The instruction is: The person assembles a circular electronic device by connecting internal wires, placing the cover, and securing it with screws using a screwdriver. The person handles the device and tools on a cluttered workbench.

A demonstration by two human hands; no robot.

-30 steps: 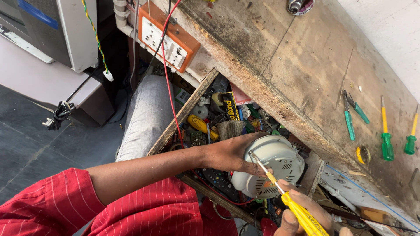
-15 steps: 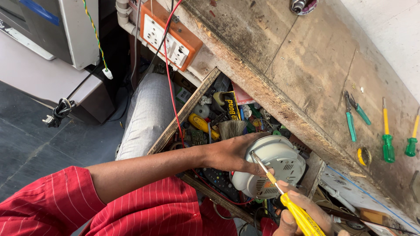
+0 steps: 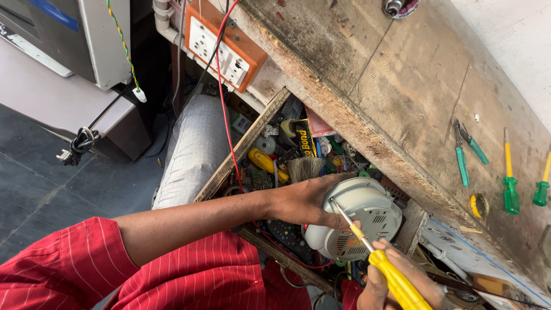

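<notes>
My left hand (image 3: 307, 201) grips a round white plastic device (image 3: 359, 225) with vent slots, holding it over an open drawer. My right hand (image 3: 396, 280), at the bottom edge, is closed around a yellow-handled screwdriver (image 3: 396, 281). The screwdriver's metal shaft runs up and left, and its tip touches the top of the white device near my left thumb. Both sleeves are red with thin white stripes.
The wooden drawer (image 3: 241, 149) is full of parts, a brush and circuit boards. A worn wooden workbench (image 3: 413, 97) carries green-handled pliers (image 3: 462, 158) and green-and-yellow screwdrivers (image 3: 508, 178). An orange socket board (image 3: 224, 46) with a red wire (image 3: 221, 103) hangs at the bench edge.
My right hand with the screwdriver has shifted slightly. The left hand keeps the white device in the same place.
</notes>
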